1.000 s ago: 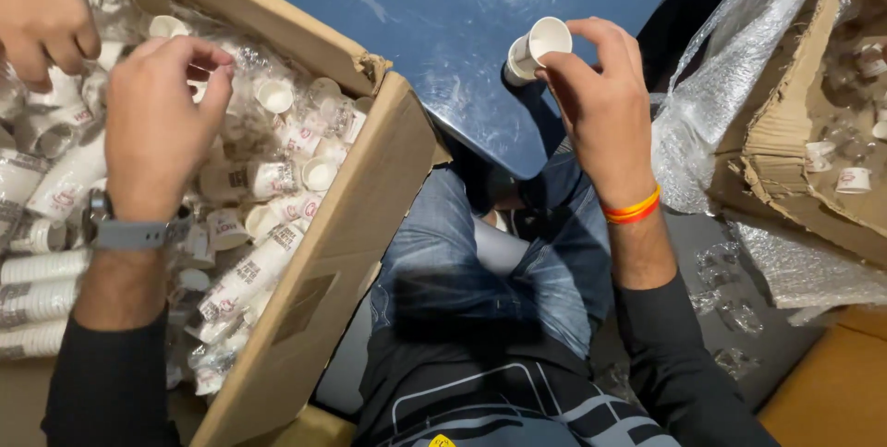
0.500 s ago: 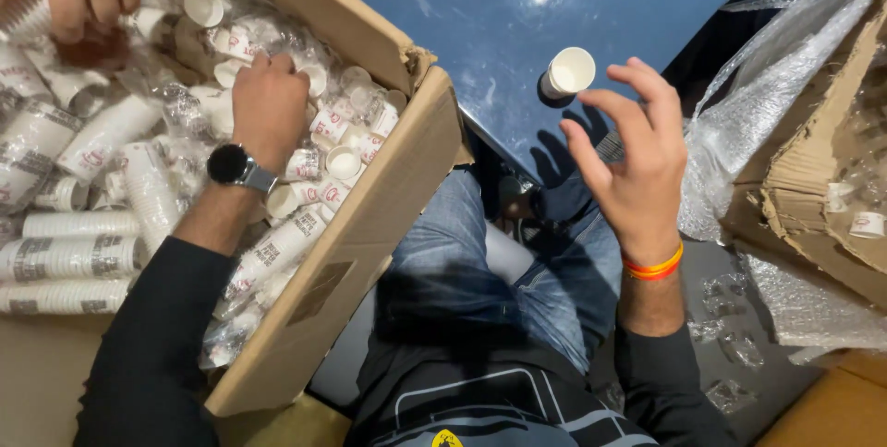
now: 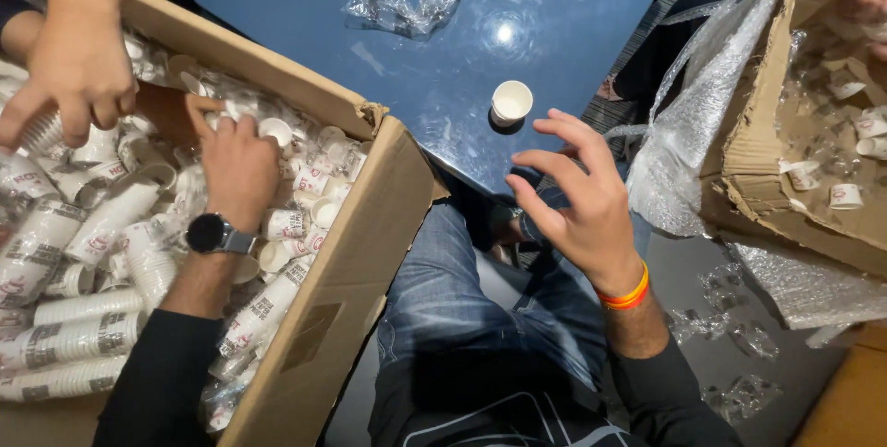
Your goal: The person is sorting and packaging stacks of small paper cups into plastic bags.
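Left hand (image 3: 236,165) reaches into cardboard box (image 3: 370,225), fingers curled down among wrapped stacks of paper cups (image 3: 83,304); whether cup is gripped cannot be told. Black watch (image 3: 211,233) worn on left wrist. Right hand (image 3: 577,198) held open and empty above lap, fingers spread, orange band at wrist. Single small white cup (image 3: 511,101) stands upright on blue table (image 3: 305,4), near right hand's fingertips, not touched. Other person's hand (image 3: 78,73) seen over box's far corner.

Stockroom or packing area: cardboard boxes (image 3: 342,253) of bulk paper cups (image 3: 74,341), plastic wrap (image 3: 702,124), blue table (image 3: 370,22).
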